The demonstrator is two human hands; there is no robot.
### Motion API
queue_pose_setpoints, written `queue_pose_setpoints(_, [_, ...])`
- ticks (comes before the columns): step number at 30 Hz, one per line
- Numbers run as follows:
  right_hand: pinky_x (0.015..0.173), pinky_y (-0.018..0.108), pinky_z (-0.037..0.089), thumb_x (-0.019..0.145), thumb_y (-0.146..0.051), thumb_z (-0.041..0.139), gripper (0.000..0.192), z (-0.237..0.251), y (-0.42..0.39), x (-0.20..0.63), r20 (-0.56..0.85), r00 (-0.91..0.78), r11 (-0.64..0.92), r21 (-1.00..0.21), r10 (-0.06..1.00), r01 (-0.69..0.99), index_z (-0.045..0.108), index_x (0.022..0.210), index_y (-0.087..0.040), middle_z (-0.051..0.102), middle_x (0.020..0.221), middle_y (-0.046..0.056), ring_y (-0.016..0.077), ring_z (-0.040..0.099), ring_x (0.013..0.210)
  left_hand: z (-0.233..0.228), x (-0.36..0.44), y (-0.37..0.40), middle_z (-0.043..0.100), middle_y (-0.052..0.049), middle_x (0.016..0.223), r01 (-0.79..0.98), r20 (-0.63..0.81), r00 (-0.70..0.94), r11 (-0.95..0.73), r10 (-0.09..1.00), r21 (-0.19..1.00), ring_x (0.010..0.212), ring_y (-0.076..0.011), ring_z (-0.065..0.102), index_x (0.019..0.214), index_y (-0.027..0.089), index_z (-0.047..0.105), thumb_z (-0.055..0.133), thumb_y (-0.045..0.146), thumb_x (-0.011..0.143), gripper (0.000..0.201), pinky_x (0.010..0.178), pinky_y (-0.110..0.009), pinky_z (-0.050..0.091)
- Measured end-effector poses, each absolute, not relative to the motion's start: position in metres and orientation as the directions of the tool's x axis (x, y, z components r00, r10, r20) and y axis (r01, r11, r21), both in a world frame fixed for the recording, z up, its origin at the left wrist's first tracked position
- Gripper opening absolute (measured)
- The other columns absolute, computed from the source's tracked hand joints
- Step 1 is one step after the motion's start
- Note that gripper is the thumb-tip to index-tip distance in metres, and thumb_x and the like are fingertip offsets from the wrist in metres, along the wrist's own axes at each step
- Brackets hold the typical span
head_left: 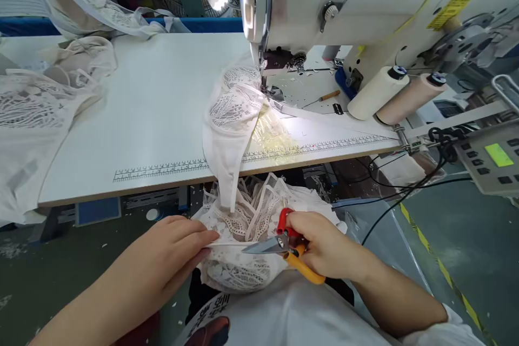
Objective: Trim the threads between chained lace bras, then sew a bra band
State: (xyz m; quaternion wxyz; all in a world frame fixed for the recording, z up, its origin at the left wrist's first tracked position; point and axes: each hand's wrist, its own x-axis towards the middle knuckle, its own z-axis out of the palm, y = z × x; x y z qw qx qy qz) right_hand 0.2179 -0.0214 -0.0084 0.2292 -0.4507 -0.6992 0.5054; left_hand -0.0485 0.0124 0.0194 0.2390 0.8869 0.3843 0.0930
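Both angled inward, left hand (176, 248) pinches lace garment (239, 273), right hand (326, 243) grips scissors (280, 243)

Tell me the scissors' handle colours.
One red handle and one orange handle, best seen in the head view.

Openwork white lace bras (237, 274) spread soft and matt at six o'clock — beneath red-and-orange-handled scissors (281, 242), their grey metal blades smooth, their plastic grips glossy. A smooth white tabletop (162, 102) fills ten o'clock; at one, a white painted-metal sewing machine (357, 16) gleams.
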Motion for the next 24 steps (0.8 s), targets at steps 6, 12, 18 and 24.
queue_pose_setpoints(6, [0.048,0.019,0.033,0.070,-0.017,0.056,0.016,-0.013,-0.027,0.222,-0.199,-0.470,0.032,-0.898,0.860,0.439,0.040,0.065,-0.019,0.045,0.065,-0.003,0.0097,0.036,0.057,0.023,-0.059,0.016,0.066,-0.001,0.078,0.577,-0.133,0.575,-0.286,0.807,0.765,0.075,-0.0182,0.060,0.079,0.027,0.063,0.053,0.026,0.078,0.010,0.063,-0.020,0.045])
queue_pose_setpoints(12, [0.047,0.021,0.028,0.076,-0.029,0.053,0.025,-0.018,-0.031,0.225,-0.256,-0.459,-0.006,-0.878,0.851,0.478,0.034,0.063,-0.019,0.036,0.060,-0.003,0.0099,0.030,0.055,0.021,-0.040,0.020,0.056,-0.005,0.074,0.298,-0.170,0.553,-0.002,0.816,0.955,0.068,-0.0166,0.052,0.066,0.020,0.058,0.051,0.029,0.079,0.017,0.061,-0.025,0.044])
queue_pose_setpoints(18, [0.048,0.021,0.029,0.072,-0.035,0.054,0.028,-0.022,-0.035,0.229,-0.335,-0.424,-0.104,-0.870,0.841,0.483,0.032,0.063,-0.020,0.031,0.062,-0.003,0.0108,0.027,0.057,0.010,-0.033,0.019,0.052,0.000,0.065,0.238,-0.276,0.519,0.173,0.809,0.956,0.056,-0.0120,0.045,0.075,0.020,0.059,0.057,0.030,0.076,0.010,0.051,-0.020,0.039])
queue_pose_setpoints(24, [0.048,0.021,0.026,0.072,-0.038,0.054,0.030,-0.028,-0.040,0.233,-0.380,-0.417,-0.158,-0.866,0.826,0.474,0.031,0.063,-0.020,0.031,0.062,-0.003,0.0108,0.025,0.057,0.014,-0.033,0.022,0.055,-0.002,0.072,0.244,-0.164,0.531,0.035,0.832,0.969,0.067,-0.0157,0.050,0.065,0.020,0.059,0.054,0.024,0.075,0.012,0.062,-0.026,0.043])
